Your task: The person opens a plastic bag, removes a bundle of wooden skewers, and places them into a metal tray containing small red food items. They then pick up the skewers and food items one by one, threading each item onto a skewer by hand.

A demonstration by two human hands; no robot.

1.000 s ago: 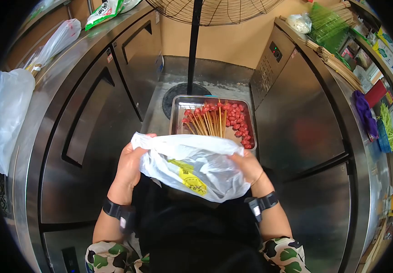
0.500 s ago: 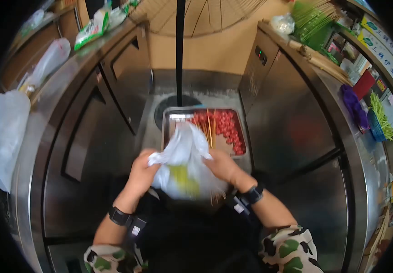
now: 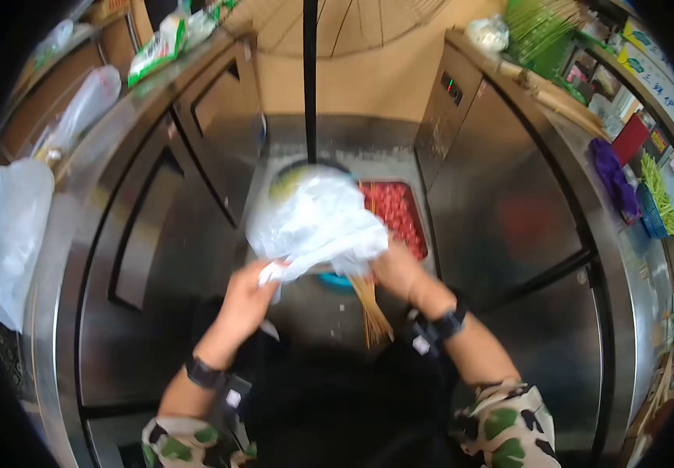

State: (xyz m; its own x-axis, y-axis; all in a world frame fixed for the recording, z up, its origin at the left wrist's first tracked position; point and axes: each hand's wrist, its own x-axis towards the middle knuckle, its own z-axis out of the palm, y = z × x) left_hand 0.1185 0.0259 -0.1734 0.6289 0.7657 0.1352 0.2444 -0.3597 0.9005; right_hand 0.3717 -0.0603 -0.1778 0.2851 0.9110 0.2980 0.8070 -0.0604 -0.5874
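A white plastic bag (image 3: 317, 218) is stretched between my hands, blurred and swung out toward the floor ahead. My left hand (image 3: 245, 296) grips the bag's left edge with closed fingers. At the right edge, my right hand (image 3: 399, 269) is closed on the same bag, its fingertips partly hidden. A yellow-green patch shows dimly at the bag's far end. Beyond it, a metal tray holds red pieces (image 3: 395, 210) on sticks, and the bag covers the tray's left part. Thin wooden sticks (image 3: 371, 316) lie below the bag near my right hand.
A bit of blue rim (image 3: 335, 279) shows under the bag. Steel cabinets (image 3: 149, 226) stand on both sides. Upon the right counter are a purple cloth (image 3: 611, 175) and a blue basket (image 3: 650, 212) of green vegetables. Another plastic bag (image 3: 15, 234) hangs over the left counter.
The bag has swung up and away from my body, its yellow-green contents moving to the far end. The sticks and blue rim beneath have come into view. Both hands keep hold.
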